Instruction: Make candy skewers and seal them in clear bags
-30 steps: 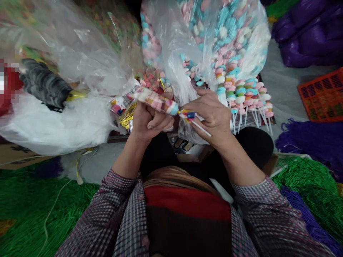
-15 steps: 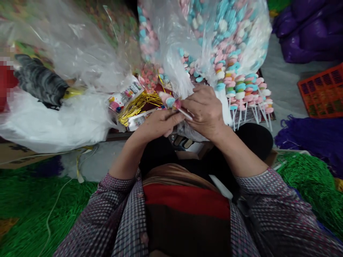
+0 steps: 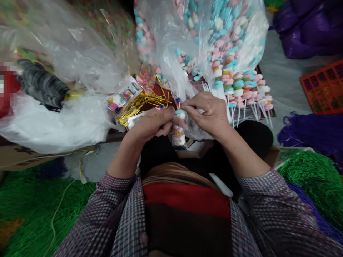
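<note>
Beside the gold ties (image 3: 144, 102), the left hand (image 3: 152, 121) blurs, grip unclear; right of them, the wrapped candy (image 3: 178, 131) has swung neck-up, leaving its neck seemingly reachable by 2 hands; farther right, the right hand (image 3: 209, 110) pinches that neck.

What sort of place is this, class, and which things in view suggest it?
Probably a small candy-packing workshop, judging by the wrapped candy, the pile of gold ties and the bulging clear bag of loose sweets.
</note>
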`<state>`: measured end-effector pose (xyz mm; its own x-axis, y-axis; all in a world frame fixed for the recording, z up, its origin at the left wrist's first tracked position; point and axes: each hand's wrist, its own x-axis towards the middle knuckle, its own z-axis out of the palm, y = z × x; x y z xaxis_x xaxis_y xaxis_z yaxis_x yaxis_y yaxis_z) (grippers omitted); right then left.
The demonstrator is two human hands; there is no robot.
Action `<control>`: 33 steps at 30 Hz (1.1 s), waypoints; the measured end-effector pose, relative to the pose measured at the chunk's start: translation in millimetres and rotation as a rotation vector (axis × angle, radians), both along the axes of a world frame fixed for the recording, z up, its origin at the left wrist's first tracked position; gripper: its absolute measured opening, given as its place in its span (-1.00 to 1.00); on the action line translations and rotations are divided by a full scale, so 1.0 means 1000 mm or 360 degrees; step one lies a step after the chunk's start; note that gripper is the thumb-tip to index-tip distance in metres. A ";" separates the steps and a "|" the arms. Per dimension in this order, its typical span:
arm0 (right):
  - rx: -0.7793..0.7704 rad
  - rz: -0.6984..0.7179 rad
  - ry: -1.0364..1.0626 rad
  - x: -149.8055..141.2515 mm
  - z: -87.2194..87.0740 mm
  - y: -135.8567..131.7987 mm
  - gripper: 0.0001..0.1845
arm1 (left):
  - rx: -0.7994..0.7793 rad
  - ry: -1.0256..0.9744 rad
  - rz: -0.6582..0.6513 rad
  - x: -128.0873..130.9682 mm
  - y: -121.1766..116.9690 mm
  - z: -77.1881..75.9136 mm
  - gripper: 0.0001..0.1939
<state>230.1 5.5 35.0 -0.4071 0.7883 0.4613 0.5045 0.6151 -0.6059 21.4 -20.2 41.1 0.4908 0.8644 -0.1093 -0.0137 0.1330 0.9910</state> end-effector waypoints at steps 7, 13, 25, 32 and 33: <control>-0.0280 0.0061 0.0269 -0.002 0.015 -0.024 -0.80 | -0.0366 -0.0446 0.0220 0.028 0.000 -0.014 -0.35; -0.1030 0.0065 0.0768 0.028 -0.005 -0.032 -0.68 | 0.0210 -0.0066 -0.0097 0.027 -0.013 -0.009 -0.70; -0.0742 -0.0676 0.0779 0.134 0.016 -0.066 -0.65 | 0.1013 0.0826 0.0158 0.012 -0.014 -0.010 -0.62; -0.0589 -0.1854 0.0119 0.275 0.019 -0.130 -0.78 | 0.0836 0.1755 0.0569 -0.049 0.024 -0.044 -0.72; -0.0656 -0.1951 -0.0045 0.291 0.016 -0.143 -0.75 | 0.0803 0.1815 0.0600 -0.052 0.027 -0.046 -0.75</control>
<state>520.9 -137.2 51.1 0.6725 0.7334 0.0995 0.6190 -0.4836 -0.6189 -30.3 6.7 -5.0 0.0570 0.9956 0.0741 0.9091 -0.0824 0.4083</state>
